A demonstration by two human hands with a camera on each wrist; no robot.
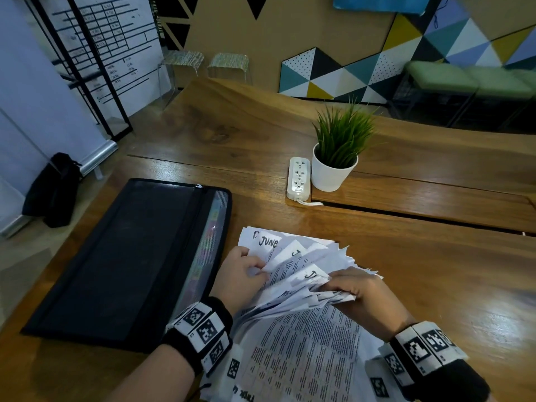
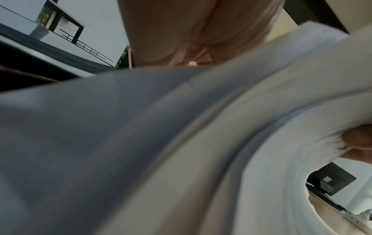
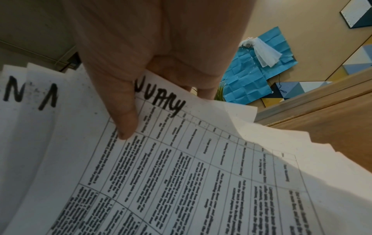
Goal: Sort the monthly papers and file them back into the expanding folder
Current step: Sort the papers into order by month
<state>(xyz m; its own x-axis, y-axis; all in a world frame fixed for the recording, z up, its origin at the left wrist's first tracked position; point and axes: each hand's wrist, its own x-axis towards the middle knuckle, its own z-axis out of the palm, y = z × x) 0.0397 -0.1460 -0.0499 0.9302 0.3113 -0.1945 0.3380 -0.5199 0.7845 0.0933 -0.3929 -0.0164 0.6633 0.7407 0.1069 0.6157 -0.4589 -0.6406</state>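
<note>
A fanned stack of white printed papers (image 1: pixel 301 288) with handwritten month names lies in front of me; one sheet reads JUNE. My left hand (image 1: pixel 246 274) pinches the left edges of several sheets. My right hand (image 1: pixel 345 291) grips a bunch of sheets at their top right, thumb on top; in the right wrist view the thumb (image 3: pixel 124 111) presses a table-printed sheet (image 3: pixel 181 167) marked with a word ending "UARY". In the left wrist view the curved papers (image 2: pixel 181 143) fill the picture. The black expanding folder (image 1: pixel 130 256) lies flat to the left, with coloured tabs behind its mesh side.
On the wooden table (image 1: pixel 435 271), a white power strip (image 1: pixel 299 178) and a potted green plant (image 1: pixel 336 158) stand beyond the papers. A black bag (image 1: pixel 55 190) sits on the floor at the left. Bare tabletop extends to the right of the papers.
</note>
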